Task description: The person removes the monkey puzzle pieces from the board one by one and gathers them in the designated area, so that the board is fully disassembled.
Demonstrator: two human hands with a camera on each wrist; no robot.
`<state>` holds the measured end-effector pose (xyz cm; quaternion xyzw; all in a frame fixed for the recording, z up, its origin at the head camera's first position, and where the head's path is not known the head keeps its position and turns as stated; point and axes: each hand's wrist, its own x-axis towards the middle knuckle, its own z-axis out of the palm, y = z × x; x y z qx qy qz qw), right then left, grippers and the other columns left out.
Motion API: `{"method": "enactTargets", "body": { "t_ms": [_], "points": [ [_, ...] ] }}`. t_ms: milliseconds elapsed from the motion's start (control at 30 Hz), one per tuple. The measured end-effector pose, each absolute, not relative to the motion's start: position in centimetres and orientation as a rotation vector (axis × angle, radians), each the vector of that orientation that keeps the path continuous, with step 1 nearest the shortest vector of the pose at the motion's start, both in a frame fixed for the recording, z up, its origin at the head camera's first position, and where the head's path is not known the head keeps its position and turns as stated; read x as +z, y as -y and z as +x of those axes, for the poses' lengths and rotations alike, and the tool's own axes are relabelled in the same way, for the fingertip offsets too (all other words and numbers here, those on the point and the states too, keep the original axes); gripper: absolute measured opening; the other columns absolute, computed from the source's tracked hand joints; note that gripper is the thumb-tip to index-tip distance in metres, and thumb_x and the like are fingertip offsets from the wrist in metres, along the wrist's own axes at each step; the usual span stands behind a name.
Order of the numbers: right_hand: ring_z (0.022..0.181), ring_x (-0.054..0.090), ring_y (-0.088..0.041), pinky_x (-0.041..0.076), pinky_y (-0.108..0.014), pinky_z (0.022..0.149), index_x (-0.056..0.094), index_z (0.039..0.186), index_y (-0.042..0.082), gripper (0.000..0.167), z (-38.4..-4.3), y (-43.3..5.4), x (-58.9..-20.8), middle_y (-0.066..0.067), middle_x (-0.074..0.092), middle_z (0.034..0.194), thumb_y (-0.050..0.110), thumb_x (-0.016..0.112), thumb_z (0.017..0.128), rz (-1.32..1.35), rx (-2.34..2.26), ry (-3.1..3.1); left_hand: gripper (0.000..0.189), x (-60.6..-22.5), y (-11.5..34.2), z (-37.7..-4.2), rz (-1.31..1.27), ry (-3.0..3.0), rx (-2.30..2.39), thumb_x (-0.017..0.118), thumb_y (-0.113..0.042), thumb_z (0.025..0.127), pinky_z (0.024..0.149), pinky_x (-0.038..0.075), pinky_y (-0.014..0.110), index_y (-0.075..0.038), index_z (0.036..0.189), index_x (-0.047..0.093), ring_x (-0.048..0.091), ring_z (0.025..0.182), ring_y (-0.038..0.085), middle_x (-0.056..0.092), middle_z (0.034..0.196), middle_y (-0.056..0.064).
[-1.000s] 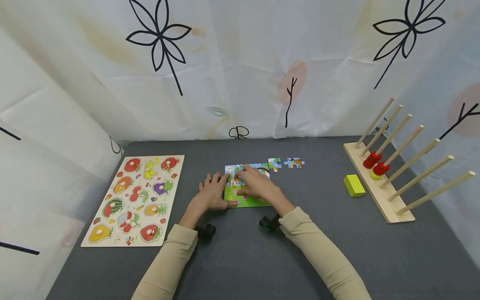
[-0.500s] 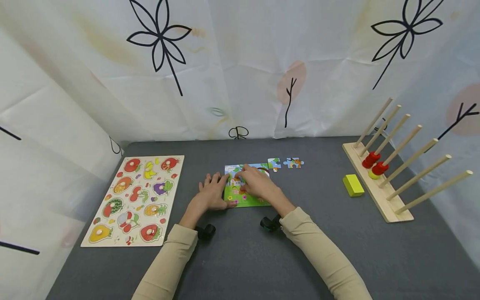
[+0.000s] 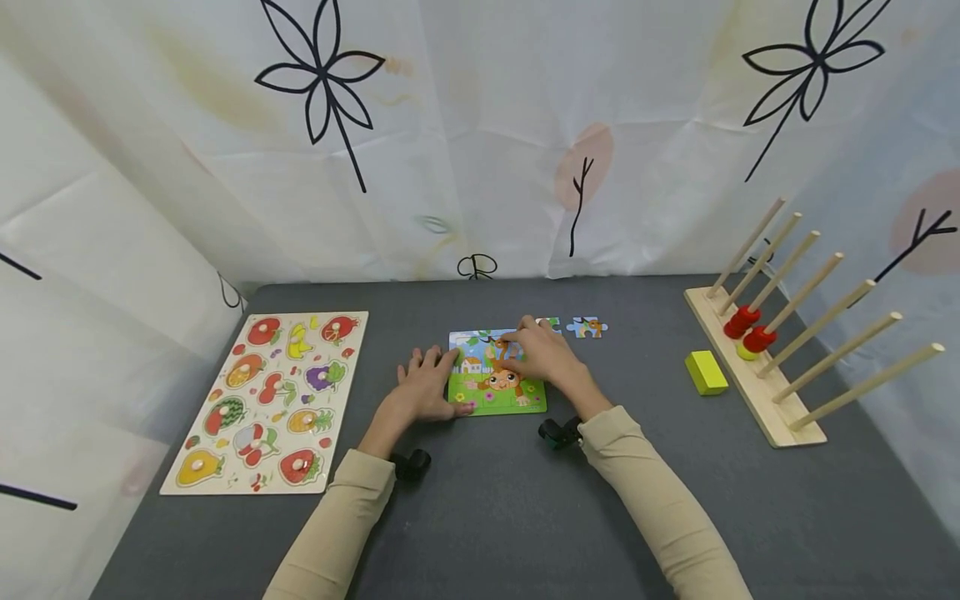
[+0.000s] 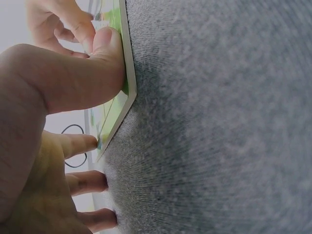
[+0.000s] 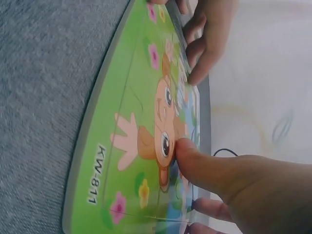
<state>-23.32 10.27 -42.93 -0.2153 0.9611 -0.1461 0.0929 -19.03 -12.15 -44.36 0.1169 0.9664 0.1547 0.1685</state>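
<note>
A jigsaw puzzle (image 3: 491,402) with a monkey picture lies in its flat tray in the middle of the table. My left hand (image 3: 426,387) rests along its left side; in the left wrist view the thumb (image 4: 105,63) presses the near edge and other fingers (image 4: 90,183) touch the table. Over the upper right of the puzzle is my right hand (image 3: 551,358), its thumb (image 5: 190,156) touching the surface beside the monkey's head. It partly covers one loose jigsaw piece (image 3: 553,321); another loose piece (image 3: 587,327) lies farther right. Some right fingertips are hidden.
On the left lies a fruit peg-puzzle board (image 3: 273,400). A wooden stand (image 3: 757,367) with tall pegs and red and yellow rings is at the right, with a yellow block (image 3: 707,372) beside it. A patterned curtain hangs behind the table.
My right hand has shifted right and slightly away from me, uncovering the monkey's face and partly covering the nearer loose piece. My left hand stays in place.
</note>
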Motion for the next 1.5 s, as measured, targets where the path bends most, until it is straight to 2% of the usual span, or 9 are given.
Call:
{"method": "enactTargets", "body": {
  "t_ms": [100, 233, 500, 867, 967, 1067, 1167, 1300, 1500],
  "points": [
    [0.119, 0.052, -0.037, 0.054, -0.045, 0.081, 0.060, 0.145, 0.015, 0.053, -23.7, -10.7, -43.0, -0.017, 0.053, 0.137, 0.039, 0.069, 0.098, -0.629, -0.447, -2.833, 0.097, -44.3, 12.1, -19.0, 0.333, -2.747, 0.447, 0.076, -0.052, 0.088, 0.117, 0.019, 0.078, -0.013, 0.162, 0.028, 0.014, 0.153, 0.059, 0.026, 0.165, 0.025],
    [0.111, 0.052, -0.034, 0.050, -0.040, 0.072, 0.059, 0.146, 0.016, 0.054, -24.0, -10.9, -43.1, -0.017, 0.053, 0.133, 0.038, 0.070, 0.098, -0.629, -0.448, -2.825, 0.097, -44.3, 12.0, -19.0, 0.332, -2.742, 0.457, 0.076, -0.052, 0.088, 0.117, 0.018, 0.078, -0.013, 0.163, 0.028, 0.013, 0.153, 0.059, 0.025, 0.166, 0.026],
    [0.105, 0.050, -0.029, 0.051, -0.044, 0.080, 0.076, 0.118, 0.022, 0.024, -23.8, -11.4, -43.0, -0.012, 0.056, 0.126, 0.033, 0.073, 0.096, -0.667, -0.477, -2.821, 0.096, -44.5, 12.0, -18.8, 0.335, -2.740, 0.467, 0.076, -0.051, 0.087, 0.117, 0.018, 0.078, -0.014, 0.162, 0.029, 0.014, 0.153, 0.059, 0.026, 0.165, 0.025],
    [0.097, 0.051, -0.026, 0.046, -0.039, 0.076, 0.074, 0.103, 0.020, 0.017, -23.9, -11.3, -42.7, -0.009, 0.059, 0.121, 0.025, 0.082, 0.089, -0.747, -0.546, -2.837, 0.095, -44.7, 11.9, -18.8, 0.332, -2.743, 0.470, 0.077, -0.051, 0.088, 0.117, 0.017, 0.079, -0.016, 0.162, 0.029, 0.013, 0.153, 0.059, 0.025, 0.165, 0.024],
    [0.095, 0.057, -0.026, 0.051, -0.041, 0.076, 0.074, 0.109, 0.020, 0.020, -24.0, -11.3, -42.8, -0.010, 0.062, 0.117, 0.025, 0.080, 0.091, -0.766, -0.520, -2.869, 0.095, -44.6, 11.9, -18.8, 0.335, -2.746, 0.469, 0.076, -0.051, 0.088, 0.117, 0.017, 0.078, -0.016, 0.162, 0.029, 0.013, 0.154, 0.058, 0.025, 0.166, 0.024],
    [0.106, 0.063, -0.031, 0.056, -0.047, 0.084, 0.068, 0.129, 0.017, 0.036, -24.2, -11.5, -43.0, -0.014, 0.063, 0.125, 0.025, 0.075, 0.094, -0.757, -0.503, -2.891, 0.095, -44.5, 11.9, -18.7, 0.336, -2.749, 0.469, 0.076, -0.051, 0.088, 0.117, 0.017, 0.078, -0.016, 0.162, 0.029, 0.013, 0.154, 0.058, 0.025, 0.166, 0.025],
    [0.113, 0.064, -0.034, 0.057, -0.050, 0.089, 0.061, 0.141, 0.011, 0.050, -24.3, -11.6, -43.1, -0.017, 0.062, 0.132, 0.026, 0.073, 0.095, -0.756, -0.502, -2.907, 0.095, -44.4, 12.0, -18.7, 0.333, -2.753, 0.467, 0.076, -0.051, 0.088, 0.117, 0.018, 0.079, -0.016, 0.162, 0.029, 0.013, 0.153, 0.059, 0.025, 0.166, 0.025],
    [0.108, 0.065, -0.032, 0.057, -0.047, 0.085, 0.063, 0.139, 0.007, 0.049, -24.3, -11.7, -43.1, -0.018, 0.064, 0.130, 0.026, 0.073, 0.095, -0.778, -0.500, -2.931, 0.095, -44.4, 12.0, -18.8, 0.329, -2.755, 0.464, 0.076, -0.052, 0.088, 0.117, 0.018, 0.078, -0.016, 0.162, 0.029, 0.013, 0.153, 0.058, 0.025, 0.166, 0.025],
    [0.110, 0.066, -0.034, 0.057, -0.048, 0.088, 0.061, 0.140, 0.004, 0.048, -24.5, -12.4, -43.1, -0.020, 0.064, 0.131, 0.026, 0.069, 0.098, -0.806, -0.535, -2.988, 0.095, -44.3, 12.0, -18.7, 0.327, -2.760, 0.460, 0.076, -0.051, 0.087, 0.117, 0.018, 0.079, -0.015, 0.162, 0.030, 0.014, 0.153, 0.058, 0.026, 0.165, 0.025]
  ]
}}
